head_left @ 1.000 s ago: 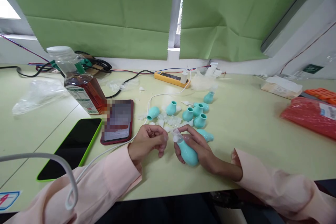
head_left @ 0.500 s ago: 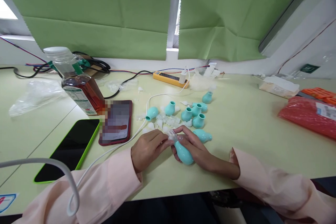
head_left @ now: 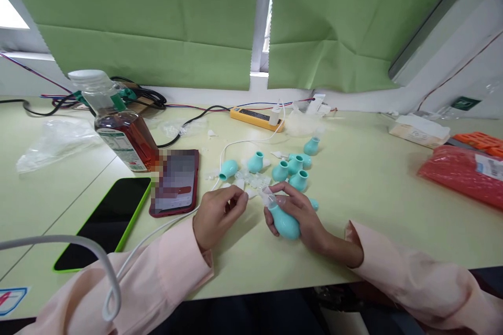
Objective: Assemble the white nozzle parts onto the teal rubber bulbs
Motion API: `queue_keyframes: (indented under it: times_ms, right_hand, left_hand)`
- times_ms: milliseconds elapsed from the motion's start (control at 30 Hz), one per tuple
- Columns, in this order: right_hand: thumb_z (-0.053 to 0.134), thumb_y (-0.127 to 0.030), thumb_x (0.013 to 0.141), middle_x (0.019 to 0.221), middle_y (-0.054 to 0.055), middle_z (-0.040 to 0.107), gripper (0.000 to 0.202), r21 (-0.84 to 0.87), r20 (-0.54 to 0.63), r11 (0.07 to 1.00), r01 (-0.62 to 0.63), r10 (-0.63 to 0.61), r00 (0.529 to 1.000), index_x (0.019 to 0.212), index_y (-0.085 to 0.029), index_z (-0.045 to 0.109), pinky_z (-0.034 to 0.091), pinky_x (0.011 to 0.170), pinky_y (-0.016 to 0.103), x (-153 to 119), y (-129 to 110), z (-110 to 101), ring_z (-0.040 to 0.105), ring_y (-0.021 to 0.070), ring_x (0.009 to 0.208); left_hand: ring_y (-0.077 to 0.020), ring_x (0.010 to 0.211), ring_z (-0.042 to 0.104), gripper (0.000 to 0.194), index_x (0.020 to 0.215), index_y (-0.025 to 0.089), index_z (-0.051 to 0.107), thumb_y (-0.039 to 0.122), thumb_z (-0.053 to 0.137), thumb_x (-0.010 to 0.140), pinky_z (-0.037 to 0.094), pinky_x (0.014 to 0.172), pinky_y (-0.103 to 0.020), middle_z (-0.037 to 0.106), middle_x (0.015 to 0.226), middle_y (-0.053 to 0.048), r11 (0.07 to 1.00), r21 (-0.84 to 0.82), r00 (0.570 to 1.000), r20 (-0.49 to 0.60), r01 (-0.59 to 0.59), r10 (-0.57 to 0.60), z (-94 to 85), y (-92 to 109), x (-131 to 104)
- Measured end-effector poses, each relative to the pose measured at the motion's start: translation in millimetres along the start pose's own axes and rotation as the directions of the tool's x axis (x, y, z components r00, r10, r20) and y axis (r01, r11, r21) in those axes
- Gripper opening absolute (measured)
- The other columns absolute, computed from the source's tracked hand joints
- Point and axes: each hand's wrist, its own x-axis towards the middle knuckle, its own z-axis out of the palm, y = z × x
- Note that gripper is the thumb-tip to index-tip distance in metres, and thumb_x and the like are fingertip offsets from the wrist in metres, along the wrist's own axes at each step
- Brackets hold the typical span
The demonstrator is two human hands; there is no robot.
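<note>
My right hand (head_left: pixel 301 212) is wrapped round a turquoise rubber bulb (head_left: pixel 286 222), tilted with its neck up and to the left. A clear plastic tube piece (head_left: pixel 268 196) sits at the bulb's mouth, my index finger beside it. To the left, my left hand (head_left: pixel 220 212) is apart from the bulb, thumb and fingers pinched together. Whether anything small is between them is hidden. Just beyond the fingertips lie several small clear and white plastic pieces (head_left: pixel 255 180). More turquoise bulbs, one of them the bulb (head_left: pixel 280 171), stand or lie behind; another lies partly hidden behind my right hand.
To the left are a black phone with a green case (head_left: pixel 104 220), a red-cased phone (head_left: pixel 176 183) and a bottle of amber liquid (head_left: pixel 128 138). A white cable (head_left: pixel 223 153) runs from the yellow power strip (head_left: pixel 253 118). A red plastic package (head_left: pixel 458 172) lies right.
My left hand has let go of the clear piece and drawn back to the left. The right hand has shifted the bulb slightly right, and the clear piece stays on its neck.
</note>
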Motion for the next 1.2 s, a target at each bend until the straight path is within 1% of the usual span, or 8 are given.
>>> queue_keyframes:
  times_ms: [67,167,433,633,800,1000,1100,1200]
  right_hand:
    - [0.05,-0.033,0.076,0.059,-0.001,0.055,0.019,-0.072,0.001,0.997,0.01,-0.01,1.0,0.086,-0.018,0.046,0.039,0.047,0.024,-1.1,-1.7,0.4,0.05,0.0096,0.048]
    - [0.061,-0.03,0.067,0.068,0.001,0.057,0.019,-0.257,-0.042,0.966,0.036,-0.048,0.998,0.079,-0.018,0.054,0.043,0.058,0.026,-1.5,-4.0,1.7,0.054,0.0121,0.062]
    - [0.064,-0.032,0.063,0.075,0.002,0.058,0.021,-0.583,-0.035,0.8,0.142,-0.2,0.979,0.075,-0.019,0.053,0.043,0.068,0.029,-3.0,1.8,4.0,0.054,0.0159,0.073]
    - [0.059,-0.031,0.069,0.075,0.002,0.056,0.018,-0.704,0.195,0.641,0.305,-0.238,0.951,0.079,-0.019,0.048,0.042,0.063,0.027,-8.3,4.8,4.8,0.051,0.014,0.069]
    - [0.061,-0.031,0.067,0.069,0.0,0.056,0.019,-0.594,0.235,0.756,0.277,-0.166,0.958,0.071,-0.019,0.046,0.043,0.06,0.025,-8.2,-1.6,3.8,0.051,0.0126,0.066]
    - [0.061,-0.031,0.066,0.052,-0.005,0.048,0.018,-0.361,0.183,0.932,-0.01,0.081,0.98,0.067,-0.019,0.047,0.036,0.036,0.019,-5.4,-3.6,2.7,0.044,0.0071,0.04]
    - [0.062,-0.027,0.066,0.059,-0.001,0.055,0.014,-0.454,0.239,0.885,0.108,0.004,0.971,0.07,-0.017,0.053,0.041,0.045,0.022,-5.6,-8.8,1.7,0.051,0.0104,0.05]
    - [0.063,-0.024,0.065,0.07,0.003,0.06,0.015,-0.548,0.277,0.768,0.331,-0.207,0.938,0.076,-0.018,0.055,0.045,0.059,0.028,-5.0,-23.5,-6.2,0.056,0.0149,0.064]
  left_hand:
    - [-0.0101,0.047,0.048,0.02,0.063,0.014,0.053,0.026,0.045,0.078,0.04,0.046,-0.021,0.052,0.052,0.0,0.971,0.221,0.994,-0.035,-0.089,0.099,2.7,-6.4,1.1]
    - [-0.0116,0.046,0.051,0.023,0.064,0.014,0.055,0.027,0.044,0.079,0.04,0.045,-0.021,0.055,0.05,-0.001,0.927,0.364,0.995,-0.005,-0.089,0.097,7.8,-15.9,2.5]
    - [-0.0109,0.054,0.054,0.019,0.085,0.014,0.054,0.023,0.038,0.082,0.041,0.052,-0.021,0.06,0.064,-0.002,0.981,0.182,0.983,-0.161,-0.063,0.093,0.8,-4.8,-1.3]
    - [-0.01,0.044,0.042,0.034,0.054,0.015,0.047,0.035,0.036,0.08,0.033,0.043,-0.022,0.045,0.048,0.0,0.989,0.029,0.975,0.174,-0.145,0.138,1.3,10.8,-9.2]
    - [-0.0059,0.037,0.031,0.047,0.042,0.015,0.037,0.035,0.027,0.084,0.026,0.041,-0.021,0.035,0.038,0.003,0.929,-0.334,0.91,0.415,0.157,-0.005,4.1,14.1,-8.1]
    - [-0.0055,0.034,0.028,0.049,0.041,0.015,0.04,0.046,0.034,0.078,0.017,0.035,-0.022,0.035,0.035,0.003,0.628,-0.553,0.777,0.614,0.547,-0.137,5.3,11.9,-5.2]
    - [-0.0057,0.028,0.023,0.054,0.036,0.018,0.03,0.051,0.028,0.078,0.013,0.033,-0.022,0.026,0.029,0.004,0.46,-0.611,0.738,0.654,0.644,-0.165,2.9,9.5,-2.3]
    - [-0.0065,0.029,0.024,0.053,0.04,0.018,0.031,0.051,0.018,0.08,0.016,0.033,-0.022,0.028,0.032,0.004,0.563,-0.581,0.79,0.562,0.588,-0.245,-1.6,9.6,0.1]
